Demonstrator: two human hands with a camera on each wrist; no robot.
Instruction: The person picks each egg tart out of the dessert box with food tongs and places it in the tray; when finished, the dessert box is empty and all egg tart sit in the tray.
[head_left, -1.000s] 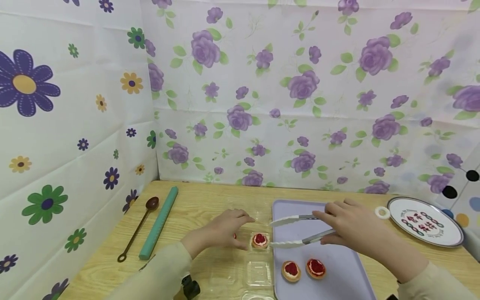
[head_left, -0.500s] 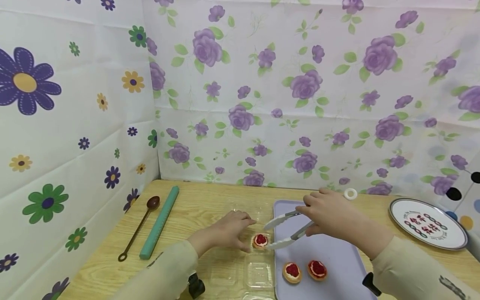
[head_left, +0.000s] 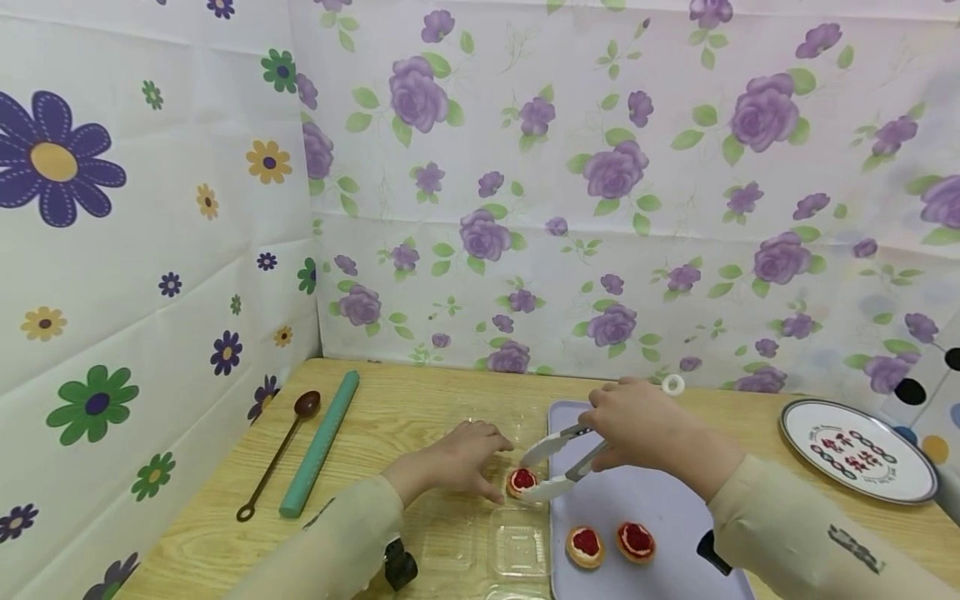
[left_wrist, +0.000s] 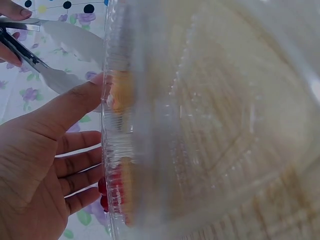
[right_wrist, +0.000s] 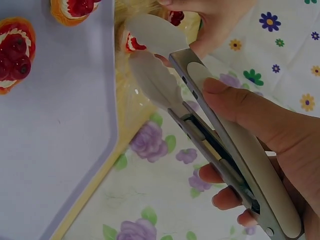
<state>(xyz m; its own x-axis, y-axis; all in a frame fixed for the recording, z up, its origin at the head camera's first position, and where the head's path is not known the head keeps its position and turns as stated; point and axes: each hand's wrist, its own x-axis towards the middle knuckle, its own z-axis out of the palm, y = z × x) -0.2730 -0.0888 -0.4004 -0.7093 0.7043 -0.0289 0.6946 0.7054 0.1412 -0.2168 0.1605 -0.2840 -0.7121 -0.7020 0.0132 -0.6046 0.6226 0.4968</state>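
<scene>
My right hand (head_left: 652,421) grips white-tipped tongs (right_wrist: 227,150), whose spread tips stand at either side of a red-topped tart (head_left: 522,481). That tart sits in a compartment of a clear plastic container (head_left: 519,546). My left hand (head_left: 461,458) lies over the container's left part, fingers loosely extended; in the left wrist view its thumb (left_wrist: 80,102) is at the container's edge. A second tart (left_wrist: 117,187) shows in the container by the left fingers, mostly hidden in the head view. Two more tarts, one left (head_left: 585,547) and one right (head_left: 635,542), lie on the lilac tray (head_left: 660,500).
Left on the wooden table (head_left: 405,392) lie a dark brown spoon (head_left: 306,405) and a green rod (head_left: 321,446). A white plate with red print (head_left: 858,454) is at the far right. Floral cloth (head_left: 570,192) hangs behind and at the left.
My right hand has moved left with the tongs, bringing their tips from the tray's edge to the tart in the container. My left hand stays nearly in place.
</scene>
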